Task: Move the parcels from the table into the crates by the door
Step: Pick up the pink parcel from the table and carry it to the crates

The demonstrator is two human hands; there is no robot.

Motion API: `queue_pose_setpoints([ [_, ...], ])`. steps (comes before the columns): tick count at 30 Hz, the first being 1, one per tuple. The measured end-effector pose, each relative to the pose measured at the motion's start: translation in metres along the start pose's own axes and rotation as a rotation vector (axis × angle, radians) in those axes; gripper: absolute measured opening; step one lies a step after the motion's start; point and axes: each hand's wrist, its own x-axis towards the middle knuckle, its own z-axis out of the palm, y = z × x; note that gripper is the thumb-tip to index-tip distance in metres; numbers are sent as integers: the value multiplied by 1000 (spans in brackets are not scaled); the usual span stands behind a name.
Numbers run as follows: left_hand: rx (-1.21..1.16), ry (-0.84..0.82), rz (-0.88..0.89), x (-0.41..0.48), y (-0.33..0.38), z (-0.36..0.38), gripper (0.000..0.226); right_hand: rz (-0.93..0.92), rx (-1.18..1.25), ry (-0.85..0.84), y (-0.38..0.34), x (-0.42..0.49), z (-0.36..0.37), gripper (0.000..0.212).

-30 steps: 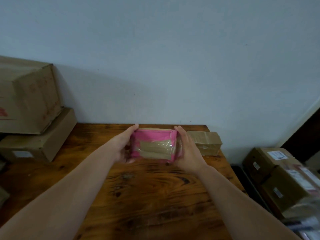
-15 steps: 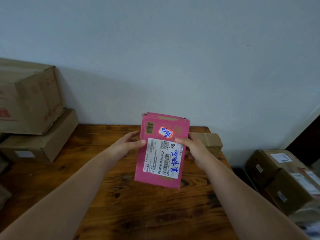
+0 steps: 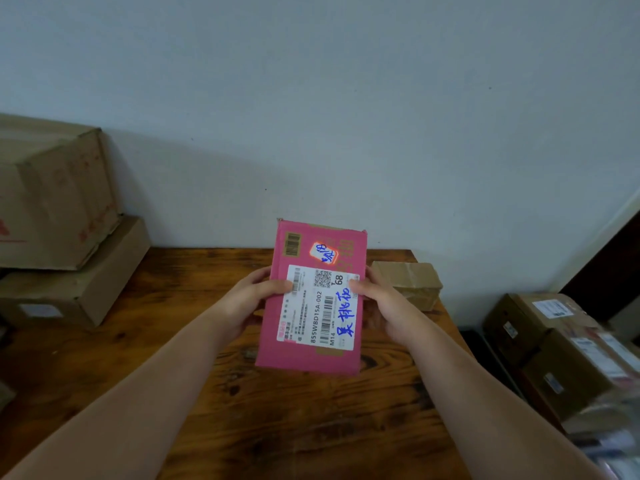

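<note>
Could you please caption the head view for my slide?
Left hand and right hand hold pink parcel above wooden table.

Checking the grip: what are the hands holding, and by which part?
The pink parcel, by its long side edges: left hand on the left edge, right hand on the right.

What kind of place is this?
Probably a parcel mailroom or stockroom: a pink parcel with a shipping label held over a wooden table, stacked cartons on the left, labelled boxes piled on the right.

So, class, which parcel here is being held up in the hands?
The pink parcel, held by left hand and right hand; the small brown parcel lies on the table.
</note>
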Motion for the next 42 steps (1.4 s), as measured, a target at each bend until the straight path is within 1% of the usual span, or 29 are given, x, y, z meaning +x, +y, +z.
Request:
queue_pose_setpoints([
  [2, 14, -17, 3, -1, 1, -1, 71, -3, 17, -4, 3, -3, 1, 68],
  [4, 20, -28, 4, -2, 1, -1, 72, -17, 50, 7, 5, -6, 2, 69],
  [7, -22, -24, -4, -3, -2, -1, 87, -50, 169, 62, 10, -7, 5, 71],
  [9, -42, 0, -26, -3, -5, -1, 99, -84, 292, 130, 12, -6, 7, 68],
  [10, -42, 17, -39, -4, -7, 1, 101, -96, 358, 159, 13, -6, 8, 69],
  [14, -146, 88, -80, -6, -12, 10, 98, -117, 552, 250, 14, -6, 17, 79],
  [17, -250, 54, -62, -8, -10, 23, 91, -126, 660, 250, 16, -6, 36, 82],
  [21, -282, 101, 5, -8, -6, 22, 80, -97, 632, 225, 15, -13, 40, 90],
  [25, -255, 95, 47, -11, -1, 2, 72, -90, 544, 357, 9, -20, 5, 111],
  [26, -228, 77, 52, -13, -1, -2, 70, -84, 495, 345, 6, -22, -2, 111],
  [28, -173, 26, 54, -16, -1, -8, 66, -71, 378, 264, 0, -24, -8, 99],
  [30, -176, 1, 60, -17, -1, -10, 61, -69, 280, 225, -2, -25, -9, 88],
  [31, -202, 13, 71, -17, 0, -10, 59, -76, 259, 226, -2, -25, -8, 86],
  [33, -264, 71, 100, -15, 0, -8, 62, -94, 275, 235, 1, -25, -8, 85],
  [37, -342, 108, 155, -14, -3, 1, 85, -115, 358, 257, 10, -28, -8, 90],
  [39, -411, 131, 163, -14, -6, 6, 92, -123, 383, 263, 13, -29, -7, 89],
  [42, -499, 122, 160, -16, -9, 19, 89, -131, 451, 263, 17, -31, -2, 87],
])
